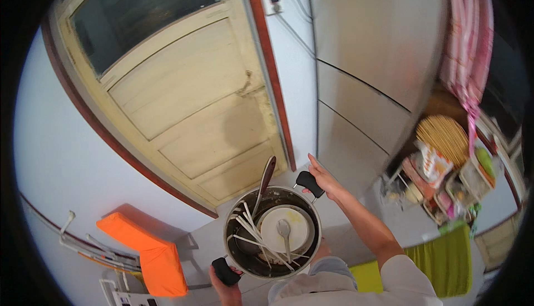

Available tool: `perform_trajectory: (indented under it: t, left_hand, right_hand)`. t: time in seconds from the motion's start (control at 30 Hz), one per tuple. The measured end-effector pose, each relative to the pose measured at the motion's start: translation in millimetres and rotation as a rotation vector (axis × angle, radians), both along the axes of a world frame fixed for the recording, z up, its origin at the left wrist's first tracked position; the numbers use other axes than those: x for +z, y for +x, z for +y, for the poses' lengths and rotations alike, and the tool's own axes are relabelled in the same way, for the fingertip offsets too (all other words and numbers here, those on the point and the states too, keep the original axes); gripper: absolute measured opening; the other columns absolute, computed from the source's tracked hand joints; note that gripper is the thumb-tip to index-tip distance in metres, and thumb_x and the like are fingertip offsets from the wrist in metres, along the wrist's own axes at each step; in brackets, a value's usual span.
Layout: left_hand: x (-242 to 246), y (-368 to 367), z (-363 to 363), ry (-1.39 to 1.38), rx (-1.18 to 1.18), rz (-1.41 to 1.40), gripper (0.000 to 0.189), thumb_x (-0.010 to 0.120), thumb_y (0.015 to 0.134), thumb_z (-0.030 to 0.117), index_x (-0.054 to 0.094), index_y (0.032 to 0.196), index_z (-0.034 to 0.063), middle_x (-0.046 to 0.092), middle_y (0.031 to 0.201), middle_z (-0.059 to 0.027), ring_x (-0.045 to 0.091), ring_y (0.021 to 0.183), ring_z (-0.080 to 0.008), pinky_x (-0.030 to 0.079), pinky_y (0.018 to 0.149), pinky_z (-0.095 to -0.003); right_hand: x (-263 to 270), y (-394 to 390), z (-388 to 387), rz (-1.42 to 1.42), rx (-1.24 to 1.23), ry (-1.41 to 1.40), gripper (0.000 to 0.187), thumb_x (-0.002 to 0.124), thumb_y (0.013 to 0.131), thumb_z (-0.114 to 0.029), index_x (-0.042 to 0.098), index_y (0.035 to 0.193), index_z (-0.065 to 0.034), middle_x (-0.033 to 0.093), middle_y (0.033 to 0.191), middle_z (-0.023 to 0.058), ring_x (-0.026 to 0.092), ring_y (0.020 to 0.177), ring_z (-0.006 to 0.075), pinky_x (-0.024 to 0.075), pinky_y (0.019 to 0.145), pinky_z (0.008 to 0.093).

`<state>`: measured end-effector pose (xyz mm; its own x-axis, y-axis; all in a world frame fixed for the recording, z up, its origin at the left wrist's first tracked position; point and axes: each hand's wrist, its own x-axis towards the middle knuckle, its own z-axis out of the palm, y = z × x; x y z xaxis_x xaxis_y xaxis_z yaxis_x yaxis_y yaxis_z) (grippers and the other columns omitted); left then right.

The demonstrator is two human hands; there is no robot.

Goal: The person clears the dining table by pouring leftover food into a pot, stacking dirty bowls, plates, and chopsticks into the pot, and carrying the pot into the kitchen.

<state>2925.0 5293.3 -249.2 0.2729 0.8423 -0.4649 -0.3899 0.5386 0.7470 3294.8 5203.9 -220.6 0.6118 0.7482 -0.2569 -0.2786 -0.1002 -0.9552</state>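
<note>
A deep stainless steel pot (pixel 230 260) is in front of my body, with a black-covered handle on each side. My left hand (pixel 229 294) is wrapped around the near-left handle (pixel 225 271). At the far-right handle (pixel 310 184), my right hand (pixel 327 182) holds on with some fingers stretched out past it and a fingertip showing beneath. Inside the pot sit stacked dishes, with a white plate (pixel 275 235) on top. A metal spoon (pixel 284 230) lies on that plate. Several white chopsticks (pixel 249 226) lean across, and a utensil with a dark brown handle (pixel 268 174) sticks out over the rim.
Ahead is a cream panelled door (pixel 187 93) with a dark red frame, beside a tall refrigerator (pixel 367 56). An orange-covered chair (pixel 160 260) stands at left and a green-covered chair (pixel 442 264) at right. Storage baskets (pixel 454 189) with food packages stand at far right near a pink curtain (pixel 467 35).
</note>
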Motion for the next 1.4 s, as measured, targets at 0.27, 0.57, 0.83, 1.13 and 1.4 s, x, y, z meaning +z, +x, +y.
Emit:
perform_trajectory:
  t: [0.27,0.57,0.83,1.13,1.4]
  left_hand:
    - [-10.9,151.8,41.8,-0.076,0.277,-0.132,0.041,0.037,0.081,0.049,0.048,0.092,0.0110,0.050,0.064,-0.0088,0.050,0.056,-0.0225,0.043,0.059,-0.0367]
    - [14.8,280.9,61.5,-0.022,0.420,-0.273,0.040,0.034,0.084,0.046,0.046,0.096,0.0104,0.054,0.072,-0.0090,0.053,0.068,-0.0239,0.043,0.074,-0.0413]
    - [23.6,280.0,47.5,-0.046,0.503,-0.171,0.046,0.032,0.083,0.050,0.047,0.096,0.0081,0.055,0.074,-0.0076,0.056,0.069,-0.0208,0.042,0.078,-0.0372]
    - [8.4,270.7,42.4,-0.099,0.726,0.006,0.050,0.036,0.080,0.054,0.049,0.086,0.0062,0.053,0.062,-0.0092,0.053,0.050,-0.0204,0.048,0.053,-0.0334]
    - [48.4,190.8,11.4,-0.150,0.885,0.216,0.050,0.043,0.075,0.057,0.052,0.079,0.0075,0.051,0.054,-0.0072,0.050,0.041,-0.0178,0.044,0.039,-0.0287]
  right_hand:
    - [-0.9,167.6,192.3,0.050,0.352,0.068,0.058,0.033,0.088,-0.011,0.000,0.134,-0.0224,0.051,0.102,0.0163,0.059,0.064,0.0200,0.0509,0.054,0.0302]
    - [17.3,271.7,318.3,0.166,0.474,0.080,0.076,0.048,0.079,-0.006,-0.003,0.133,-0.0222,0.053,0.094,0.0206,0.059,0.058,0.0242,0.0506,0.045,0.0346]
    - [32.9,244.1,315.9,0.105,0.560,0.107,0.061,0.050,0.076,-0.009,0.023,0.130,-0.0195,0.049,0.105,0.0104,0.056,0.081,0.0219,0.0511,0.060,0.0347]
    - [27.8,235.6,304.3,0.132,0.646,0.044,0.079,0.051,0.072,-0.002,0.006,0.133,-0.0241,0.053,0.095,0.0166,0.058,0.067,0.0237,0.0494,0.054,0.0306]
    - [34.2,155.6,257.6,0.231,0.753,-0.045,0.084,0.055,0.074,-0.004,-0.001,0.134,-0.0193,0.054,0.096,0.0147,0.058,0.070,0.0196,0.0500,0.062,0.0288]
